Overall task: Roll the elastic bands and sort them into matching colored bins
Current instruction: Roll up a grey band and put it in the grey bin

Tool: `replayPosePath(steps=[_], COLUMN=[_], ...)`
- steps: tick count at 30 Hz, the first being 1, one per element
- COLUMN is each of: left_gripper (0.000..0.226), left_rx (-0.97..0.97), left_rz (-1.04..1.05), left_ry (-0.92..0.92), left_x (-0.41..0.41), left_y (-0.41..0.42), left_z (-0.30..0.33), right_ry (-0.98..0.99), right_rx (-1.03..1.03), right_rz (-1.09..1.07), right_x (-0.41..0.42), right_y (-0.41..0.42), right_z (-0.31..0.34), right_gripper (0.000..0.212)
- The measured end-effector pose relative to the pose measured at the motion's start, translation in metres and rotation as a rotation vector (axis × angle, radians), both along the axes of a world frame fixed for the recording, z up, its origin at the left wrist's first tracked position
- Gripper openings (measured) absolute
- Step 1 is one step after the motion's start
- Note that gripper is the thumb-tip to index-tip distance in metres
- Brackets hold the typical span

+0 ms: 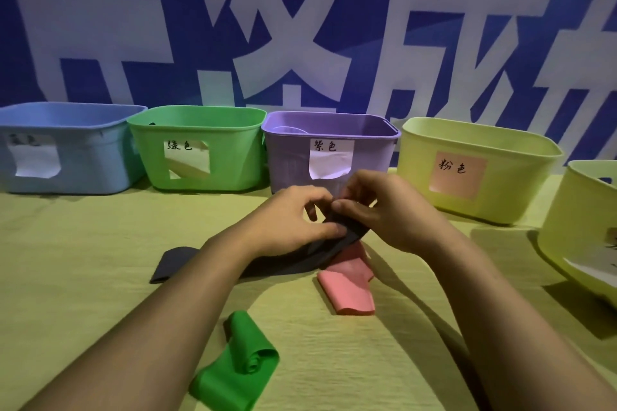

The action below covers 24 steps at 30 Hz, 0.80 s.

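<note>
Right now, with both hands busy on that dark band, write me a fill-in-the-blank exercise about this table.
1. Both the left hand and the right hand pinch the ____ elastic band.
2. The pink elastic band lies partly under the ____ band.
3. The green bin stands between the blue bin and the ____ bin.
4. Nearest the camera lies the loosely rolled ____ elastic band.

Missing words: dark grey; dark grey; purple; green

Dark band [300,264] lifted at one end, rest flat; pink band [349,287] folded under it; green band [240,367] part-rolled nearer; bins behind: blue [70,150], green [200,147], purple [330,143], yellow [474,170]
</note>
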State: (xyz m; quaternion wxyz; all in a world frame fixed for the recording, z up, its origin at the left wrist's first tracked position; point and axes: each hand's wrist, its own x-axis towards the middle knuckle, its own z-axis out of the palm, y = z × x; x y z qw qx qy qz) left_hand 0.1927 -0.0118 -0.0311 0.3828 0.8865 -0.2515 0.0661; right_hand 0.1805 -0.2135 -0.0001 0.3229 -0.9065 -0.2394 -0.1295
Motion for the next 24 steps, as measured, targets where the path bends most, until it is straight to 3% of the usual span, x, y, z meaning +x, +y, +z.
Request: replayPosePath(steps=[6, 11, 17, 21, 24], left_gripper=[0.015, 0.016, 0.017, 0.017, 0.019], left_rx=[-0.182, -0.392, -0.579, -0.614, -0.617], left_rz=[-0.049, -0.007, 0.023, 0.082, 0.112], left_ry=[-0.028, -0.077, -0.187, -0.21, -0.234], left_x=[-0.004, -0.014, -0.018, -0.021, -0.025], left_y=[-0.002, -0.003, 0.001, 0.004, 0.003], left_z=[0.011, 0.026, 0.04, 0.045, 0.049], right_ry=[-0.135, 0.058, 0.352, 0.341, 0.335], right_rx=[0.288, 0.646, 0.558, 0.438, 0.452], right_rz=[0.091, 0.105, 0.262, 0.247, 0.224], right_x=[0.001, -0.005, -0.01, -0.015, -0.016], right_y=[0.007, 0.012, 0.02, 0.028, 0.035], right_z=[-0.004, -0.001, -0.008, -0.013, -0.016], right_gripper=[0.007, 0.048, 0.046, 0.024, 0.02])
